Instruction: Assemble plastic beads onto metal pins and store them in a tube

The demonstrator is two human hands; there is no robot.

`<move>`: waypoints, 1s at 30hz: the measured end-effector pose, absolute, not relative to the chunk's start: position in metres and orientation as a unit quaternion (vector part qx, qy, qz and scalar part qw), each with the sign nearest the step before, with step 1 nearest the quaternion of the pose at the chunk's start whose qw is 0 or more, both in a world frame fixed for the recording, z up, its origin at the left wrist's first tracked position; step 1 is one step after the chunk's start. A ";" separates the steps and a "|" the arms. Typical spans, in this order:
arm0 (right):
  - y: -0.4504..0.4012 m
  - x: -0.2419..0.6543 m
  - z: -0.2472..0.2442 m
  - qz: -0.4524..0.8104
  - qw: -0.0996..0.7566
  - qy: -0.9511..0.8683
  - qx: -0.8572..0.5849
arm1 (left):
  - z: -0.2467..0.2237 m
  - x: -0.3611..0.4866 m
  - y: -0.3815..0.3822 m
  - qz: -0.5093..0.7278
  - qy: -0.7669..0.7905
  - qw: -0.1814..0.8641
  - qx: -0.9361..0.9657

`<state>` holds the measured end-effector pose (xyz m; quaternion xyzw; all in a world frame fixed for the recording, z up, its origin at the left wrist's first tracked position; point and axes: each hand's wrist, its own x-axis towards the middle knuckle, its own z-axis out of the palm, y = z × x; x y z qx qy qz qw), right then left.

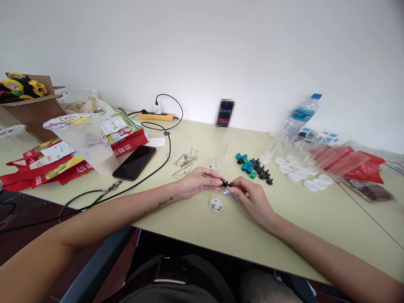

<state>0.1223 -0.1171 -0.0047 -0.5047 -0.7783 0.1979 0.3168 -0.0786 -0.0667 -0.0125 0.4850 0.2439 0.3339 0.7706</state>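
Note:
Both my hands meet over the table near its front edge. My left hand is closed, its thumb and fingers pinching a small black part and a thin clear piece. From the other side, my right hand has its fingertips closed on the same black part. Just below them, a round white dish holds several small metal bits. Behind my left hand lie several thin metal pins. Blue and green pieces and black pieces are heaped beyond my right hand.
Left: a plastic cup, red bags, a phone, a black cable and a yellow power strip. Right: white discs, a red plastic package and a water bottle. A blurred dark object stands against the wall.

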 end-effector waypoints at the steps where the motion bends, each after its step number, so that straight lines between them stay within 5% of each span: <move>1: -0.117 0.122 -0.003 0.201 0.311 -0.783 -0.501 | -0.012 -0.079 -0.067 0.332 0.243 0.771 0.487; 30: -0.117 0.122 -0.004 0.191 0.310 -0.772 -0.521 | -0.015 -0.076 -0.067 0.367 0.249 0.766 0.466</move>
